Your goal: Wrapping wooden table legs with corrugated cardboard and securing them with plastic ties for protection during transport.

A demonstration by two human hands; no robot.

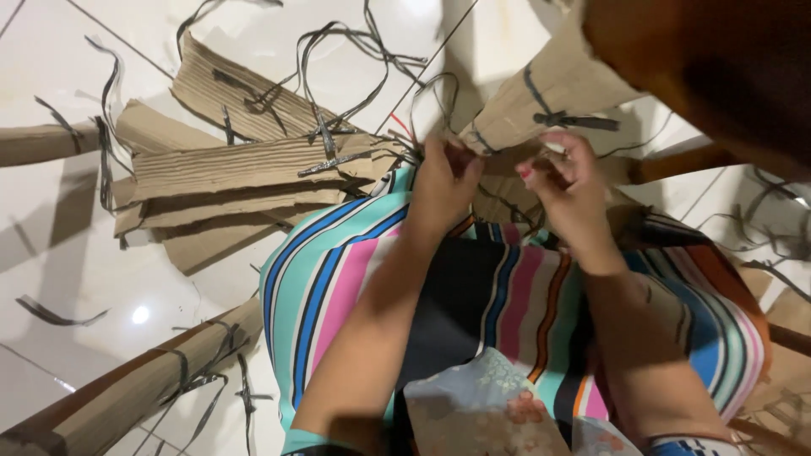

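Head view, looking down at my lap: biggest of all is the white tiled floor (pixel 68 253), running from nine o'clock round to twelve. On it, at about ten o'clock, lies a heap of flattened corrugated cardboard sheets (pixel 228 181), already off whatever they wrapped, with loose black plastic straps (pixel 338 76) curled over and around them. At seven o'clock a long wooden piece in cardboard wrapping (pixel 127 388) lies slanted, its black bands tied round it, so that one looks untouched. At one to two o'clock a dark brown wooden furniture part (pixel 718 76) fills the corner. My striped skirt (pixel 338 279) covers the middle of the picture.

Just above my knees, at twelve o'clock, is the cardboard-wrapped piece (pixel 524 101) I am busy with, a black strap knotted across it. My left hand (pixel 443 186) is closed, fingers pinched on the lower edge of that cardboard where straps gather; exactly what it nips is hidden by the knuckles. My right hand (pixel 570 190) is curled just beside it, fingertips together near the same edge, and I cannot tell whether it grips strap or cardboard.

Judging by the pile, a good share of the unwrapping seems done; this piece and the banded one remain covered.
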